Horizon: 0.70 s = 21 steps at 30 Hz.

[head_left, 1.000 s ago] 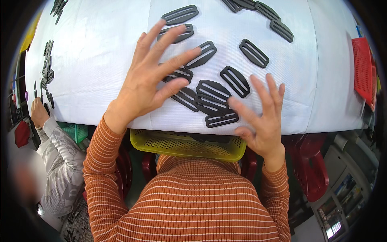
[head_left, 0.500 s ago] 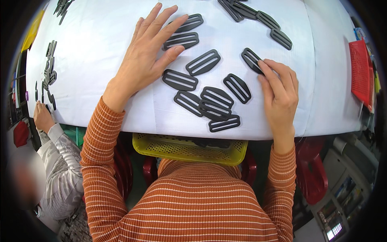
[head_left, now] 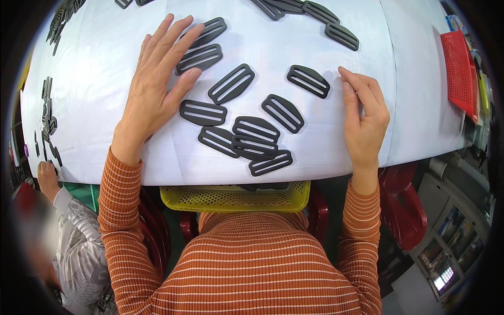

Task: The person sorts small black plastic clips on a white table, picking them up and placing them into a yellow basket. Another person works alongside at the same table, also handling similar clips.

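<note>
White-covered counter (head_left: 422, 84) beneath a wide fisheye view, with black slotted buckles scattered over its surface and a red basket (head_left: 455, 71) near its right end. Half a second earlier the right hand (head_left: 367, 113) had its thumb and fingertips on the single buckle (head_left: 308, 82) at the upper right of the near scatter; now the hand stands apart, just to the right of that piece, which lies flat at a shallower slant with both slots in view. The change suggests that the piece was turned and let go, leaving this hand free. Its grip is narrow, thumb close below the index finger; no object shows there, though whether the tips meet cannot be told. The left hand (head_left: 149, 89) has stayed spread wide, holding nothing visible, its fingers partly covering two upper buckles (head_left: 203, 56); contact with them cannot be judged. Since the whole view has also shifted, small displacements among the other pieces are uncertain. Near the front edge, overlapping buckles (head_left: 255, 139) partly mask one another. Black pieces in the yellow basket (head_left: 233, 208) are mostly hidden beneath the counter's edge, and more buckles (head_left: 268, 8) are cut off at the top of the frame. At far left, a co-worker's hand (head_left: 48, 180) and the dark cluster (head_left: 50, 113) beyond it are too small to resolve.
</note>
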Each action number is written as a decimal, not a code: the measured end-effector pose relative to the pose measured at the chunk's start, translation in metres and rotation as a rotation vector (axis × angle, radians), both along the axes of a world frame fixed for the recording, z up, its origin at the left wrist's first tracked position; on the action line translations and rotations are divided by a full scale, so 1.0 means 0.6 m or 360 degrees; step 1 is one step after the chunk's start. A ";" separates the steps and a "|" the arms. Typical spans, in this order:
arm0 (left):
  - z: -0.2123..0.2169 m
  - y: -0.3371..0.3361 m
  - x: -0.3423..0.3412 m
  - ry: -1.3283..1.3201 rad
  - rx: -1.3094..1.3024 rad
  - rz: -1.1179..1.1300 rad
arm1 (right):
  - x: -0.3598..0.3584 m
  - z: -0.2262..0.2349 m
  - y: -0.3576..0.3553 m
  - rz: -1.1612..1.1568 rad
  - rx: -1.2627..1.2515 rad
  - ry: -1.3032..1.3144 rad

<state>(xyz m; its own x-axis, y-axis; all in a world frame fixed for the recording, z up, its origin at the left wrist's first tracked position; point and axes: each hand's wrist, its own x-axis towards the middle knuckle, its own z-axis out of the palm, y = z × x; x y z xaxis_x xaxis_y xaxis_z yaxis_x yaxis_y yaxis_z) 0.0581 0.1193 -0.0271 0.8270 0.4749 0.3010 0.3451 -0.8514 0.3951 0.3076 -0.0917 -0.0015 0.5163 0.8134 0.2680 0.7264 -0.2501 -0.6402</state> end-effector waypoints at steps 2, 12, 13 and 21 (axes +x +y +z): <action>-0.003 0.002 0.000 -0.0002 -0.0008 0.0005 | 0.005 -0.005 -0.005 0.0095 -0.0042 -0.0074; -0.008 -0.024 0.055 0.0219 0.0104 -0.0338 | -0.063 -0.035 0.034 0.0603 -0.0340 -0.0533; -0.002 -0.041 0.053 0.0238 0.0013 -0.0427 | -0.073 -0.029 0.026 0.0676 -0.0361 -0.0490; 0.029 -0.165 -0.056 0.0151 -0.0755 -0.0944 | -0.124 0.020 -0.104 0.1299 -0.0549 -0.0024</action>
